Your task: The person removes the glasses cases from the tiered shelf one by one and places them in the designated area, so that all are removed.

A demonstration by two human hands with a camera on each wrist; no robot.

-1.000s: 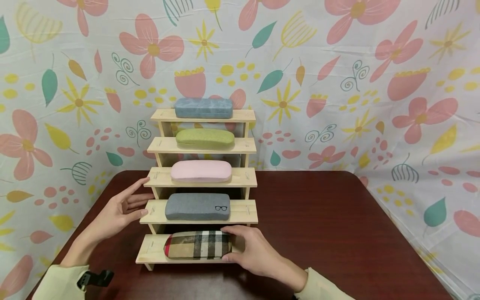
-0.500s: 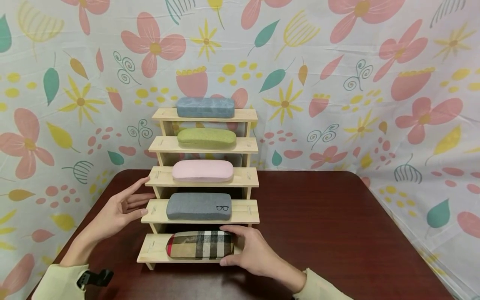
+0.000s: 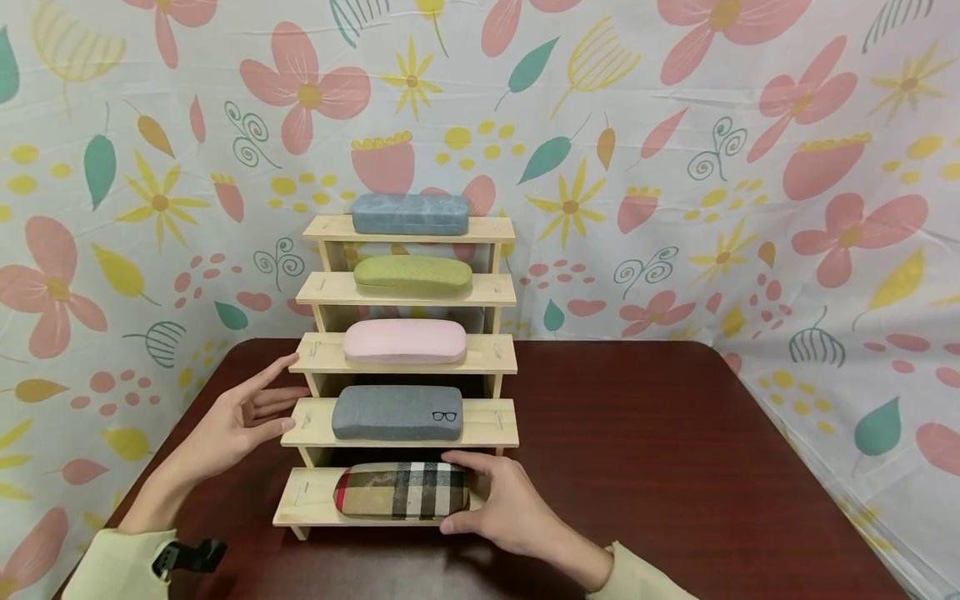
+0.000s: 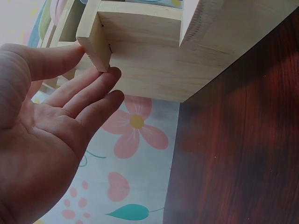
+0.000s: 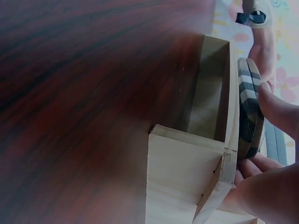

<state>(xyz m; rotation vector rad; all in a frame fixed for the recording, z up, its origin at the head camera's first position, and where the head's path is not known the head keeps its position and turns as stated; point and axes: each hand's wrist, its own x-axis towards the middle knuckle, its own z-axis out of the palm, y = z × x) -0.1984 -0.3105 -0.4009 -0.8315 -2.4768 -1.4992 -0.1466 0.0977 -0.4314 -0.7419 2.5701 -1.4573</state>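
Note:
A stepped wooden rack (image 3: 300, 496) holds one glasses case per shelf. On the lowest shelf lies a plaid glasses case (image 3: 397, 492), tan, black, white and red. My right hand (image 3: 517, 504) grips its right end, thumb along the front edge and index finger behind; the right wrist view shows the thumb against the plaid case (image 5: 247, 105). My left hand (image 3: 236, 421) is at the rack's left side, fingers extended and fingertips at the shelf ends. In the left wrist view, the fingertips of my left hand (image 4: 60, 112) meet the wooden edge.
Going up the rack are a grey case (image 3: 390, 412) with a glasses print, a pink case (image 3: 405, 342), a green case (image 3: 412, 275) and a blue case (image 3: 410, 214). The dark red-brown table (image 3: 622, 433) extends right. A floral cloth (image 3: 600, 167) hangs behind.
The plaid glasses case has shifted slightly right along its shelf, and my right thumb sits a little lower at its front. The left hand stays in place.

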